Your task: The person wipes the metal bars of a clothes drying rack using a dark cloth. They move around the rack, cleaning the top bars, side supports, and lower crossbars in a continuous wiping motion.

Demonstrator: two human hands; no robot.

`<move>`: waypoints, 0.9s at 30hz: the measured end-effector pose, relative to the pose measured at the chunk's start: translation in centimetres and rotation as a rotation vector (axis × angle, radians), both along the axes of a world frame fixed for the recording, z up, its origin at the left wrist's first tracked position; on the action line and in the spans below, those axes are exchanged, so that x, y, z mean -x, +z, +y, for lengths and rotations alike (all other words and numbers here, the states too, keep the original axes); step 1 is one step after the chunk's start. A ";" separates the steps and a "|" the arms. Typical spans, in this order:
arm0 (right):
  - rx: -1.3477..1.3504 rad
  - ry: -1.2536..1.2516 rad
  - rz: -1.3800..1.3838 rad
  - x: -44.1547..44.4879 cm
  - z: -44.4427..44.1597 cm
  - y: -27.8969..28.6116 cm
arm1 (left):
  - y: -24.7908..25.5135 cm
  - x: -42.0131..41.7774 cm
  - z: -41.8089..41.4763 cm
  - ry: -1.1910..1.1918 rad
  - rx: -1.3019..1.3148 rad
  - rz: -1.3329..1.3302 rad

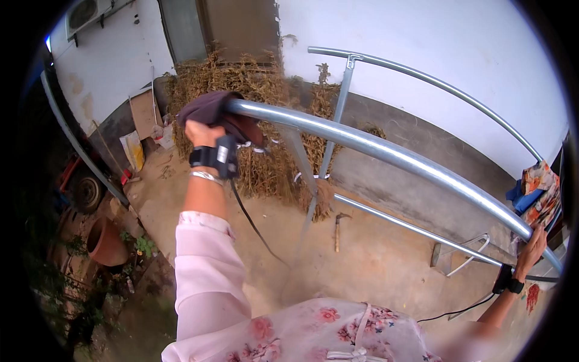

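Note:
A thick galvanized metal pipe point(375, 145), the near top rail of a metal frame, runs across the view from upper left to lower right. At its left end my left hand point(203, 133) grips a dark maroon cloth point(210, 108) that is draped over the pipe. My right hand point(531, 249) rests against the pipe near its right end; how far its fingers wrap round is hard to see. Behind runs a second, thinner top rail point(434, 79), with a patterned orange and white cloth point(540, 181) and something blue hanging by its right end.
Bundles of dried plants point(253, 167) stand against the wall behind the frame. A small sickle point(337, 233) lies on the concrete floor. A white-framed stool or stand point(468, 255) is at the right, a terracotta pot point(107, 242) at the left, near a wheeled vehicle point(86, 190).

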State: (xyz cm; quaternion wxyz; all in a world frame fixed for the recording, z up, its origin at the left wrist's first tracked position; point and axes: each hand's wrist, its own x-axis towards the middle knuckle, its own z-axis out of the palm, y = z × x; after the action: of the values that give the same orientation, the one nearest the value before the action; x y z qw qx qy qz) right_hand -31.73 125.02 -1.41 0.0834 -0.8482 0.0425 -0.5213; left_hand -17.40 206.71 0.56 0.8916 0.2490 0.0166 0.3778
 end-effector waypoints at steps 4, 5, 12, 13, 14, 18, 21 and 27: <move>0.040 -0.046 0.002 -0.2 0.1 -0.1 | -4.4 0.7 5.8 0.208 -0.026 -0.029; 0.042 -0.047 -0.013 -0.5 -0.5 -0.7 | -3.3 1.8 2.8 0.281 0.048 -0.051; -0.026 0.025 -0.025 0.6 2.2 0.9 | -2.5 5.6 -17.6 0.538 -0.557 -0.122; -0.020 0.017 -0.034 0.5 2.8 1.1 | -3.3 5.8 -20.2 0.552 -0.817 -0.229; -0.017 0.011 -0.045 0.3 3.5 1.3 | -3.7 6.3 -22.6 0.549 -0.999 -0.276; 0.041 -0.030 -0.044 0.6 3.5 1.5 | -3.0 8.5 -32.0 0.324 -1.423 -0.294; 0.049 -0.021 -0.050 0.4 3.8 1.5 | -2.6 8.8 -35.0 0.268 -1.602 -0.291; 0.067 -0.022 -0.021 0.3 4.3 1.6 | -8.3 7.0 -30.4 0.088 -1.296 -0.180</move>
State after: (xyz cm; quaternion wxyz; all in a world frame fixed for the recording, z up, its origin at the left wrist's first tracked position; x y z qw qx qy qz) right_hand -32.07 129.28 0.23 0.0495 -0.8446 0.0333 -0.5321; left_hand -24.37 176.32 -7.74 0.5426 0.7022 -0.2789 0.3670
